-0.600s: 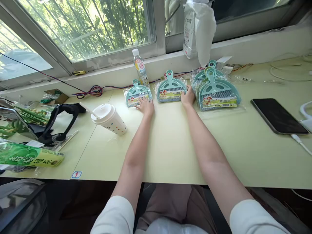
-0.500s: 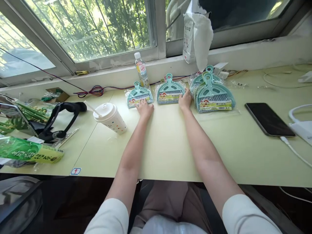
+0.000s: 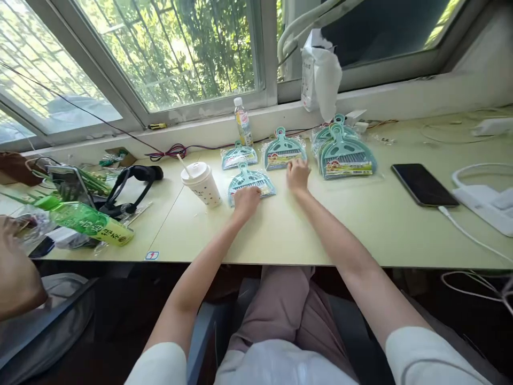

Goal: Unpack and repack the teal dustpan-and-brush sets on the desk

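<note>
Dustpan-and-brush set [image 3: 251, 179] is being held at its near edge by the left hand [image 3: 246, 202], just to the right of the lidded cup [image 3: 203, 188], on the pale table [image 3: 276, 235]. Left grip: narrow; the fingers are being curled over the edge, and their tips are being hidden from the camera.

Appearance: mint green, wrapped in clear film. A looped handle is being pointed away from the person; below it a fan-shaped pan is being seen, with grey-blue bristles laid across it. A printed label is being partly covered by the hand, so its full pattern cannot be told.

A rear set [image 3: 239, 156] of the same colour is lying to the right of the cup and slightly beyond it. Farther right of the cup, a middle set [image 3: 284, 153] with a yellow and red label is being overlapped at its near right edge by the right hand [image 3: 298, 175]. The right fingers are being bent; whether anything is being gripped cannot be told. Well to the right of the cup, a stack of sets [image 3: 347, 159] is being seen, wrapped likewise.

A drink bottle [image 3: 243, 125] is standing beyond the cup, to its right. To the cup's left, a green-labelled bottle [image 3: 90, 220] is lying on its side.
</note>
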